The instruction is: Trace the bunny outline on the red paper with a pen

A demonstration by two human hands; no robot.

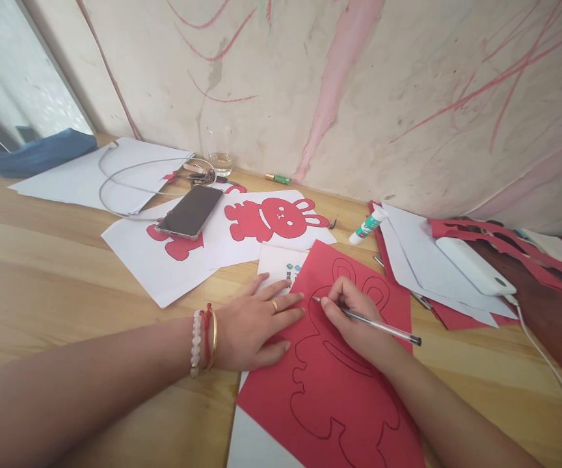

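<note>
My right hand (pixel 356 318) is closed round a ballpoint pen (pixel 388 328), whose tip rests at the outline of a rabbit drawn on a red sheet of paper (pixel 274 390). The black outline shows ears, a rounded head and a body with limbs. Spread flat, my left hand (pixel 256 322) lies over the left edge of the red sheet, with its fingertips near the pen tip. White paper (pixel 261 445) shows from under the red sheet. Beyond my hands, a red paper rabbit (pixel 256 221) lies on a white sheet.
A smartphone (pixel 190 211) lies over another red cutout. Behind it are a white cable (pixel 103 188), keys (pixel 200 174) and a glass (pixel 220 162). At right are a glue stick (pixel 367 226), stacked papers (pixel 422 260), red scraps (pixel 500 244) and a white power bank (pixel 476 266).
</note>
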